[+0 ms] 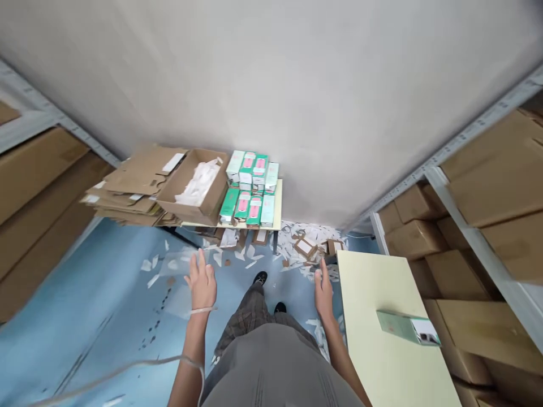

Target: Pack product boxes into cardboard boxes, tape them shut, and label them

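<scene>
Both my hands are in the air before my body with nothing in them. My left hand (202, 282) has its fingers spread, and a pale band with a cord circles its wrist. My right hand (323, 291) is held out with its fingers extended, close to the left edge of a cream table (373, 282). On that table lies a green box (399, 327) with a white end. Ahead, green, white and pink boxes (253, 206) stand stacked on a low table (278, 206). Beside them sits an open cardboard carton (216, 209) holding white paper (199, 182).
Flattened cardboard (136, 175) is piled left of the carton. White paper scraps (292, 232) litter the blue floor (127, 294) by the wall. Shelves with brown cartons (462, 265) flank both sides. The cord (127, 370) runs from my left wrist to the lower left.
</scene>
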### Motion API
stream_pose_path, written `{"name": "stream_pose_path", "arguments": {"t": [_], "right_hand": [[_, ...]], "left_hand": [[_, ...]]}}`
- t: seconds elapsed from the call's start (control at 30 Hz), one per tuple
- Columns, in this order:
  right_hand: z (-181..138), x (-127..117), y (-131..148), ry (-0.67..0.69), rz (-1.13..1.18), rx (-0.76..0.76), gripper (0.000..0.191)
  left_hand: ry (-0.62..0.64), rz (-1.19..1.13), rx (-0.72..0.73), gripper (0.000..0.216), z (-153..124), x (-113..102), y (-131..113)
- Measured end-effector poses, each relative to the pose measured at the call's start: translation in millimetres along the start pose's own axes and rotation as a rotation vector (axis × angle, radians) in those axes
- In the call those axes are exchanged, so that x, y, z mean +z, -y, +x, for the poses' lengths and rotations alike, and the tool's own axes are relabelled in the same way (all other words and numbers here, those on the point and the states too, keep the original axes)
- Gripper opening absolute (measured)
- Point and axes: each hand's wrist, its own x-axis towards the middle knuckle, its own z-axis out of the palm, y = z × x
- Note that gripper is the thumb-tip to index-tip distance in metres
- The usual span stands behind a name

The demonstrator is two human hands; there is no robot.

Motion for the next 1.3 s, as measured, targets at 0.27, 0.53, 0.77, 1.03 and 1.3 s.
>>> {"name": "stream_pose_path", "arguments": {"t": [0.27,0.53,0.77,1.03,1.3], "right_hand": [[42.1,80.9,49.0,0.055,0.009,-0.04,0.064],[54.5,274.9,143.3,0.249,0.054,-0.126,0.06],[77.7,454.5,278.5,0.569,-0.058,-0.556,0.063],[109.4,626.7,334.6,0.798,-0.478,-0.821,0.076],[106.4,662.9,323.6,0.702,-0.782,-0.916,0.074]], "left_hand": [[0.016,-0.093,-0.035,0.064,67.1,-7.1,33.6],[-0.101,-0.078,-0.104,0.063,218.1,-96.5,134.6],[-0.115,-0.079,-0.066,0.063,344.8,-157.0,189.2],[-0.072,-0.18,-0.106,0.062,451.0,-154.2,215.8],[-0.104,-0.302,-0.036,0.063,466.7,-142.0,231.3]]}}
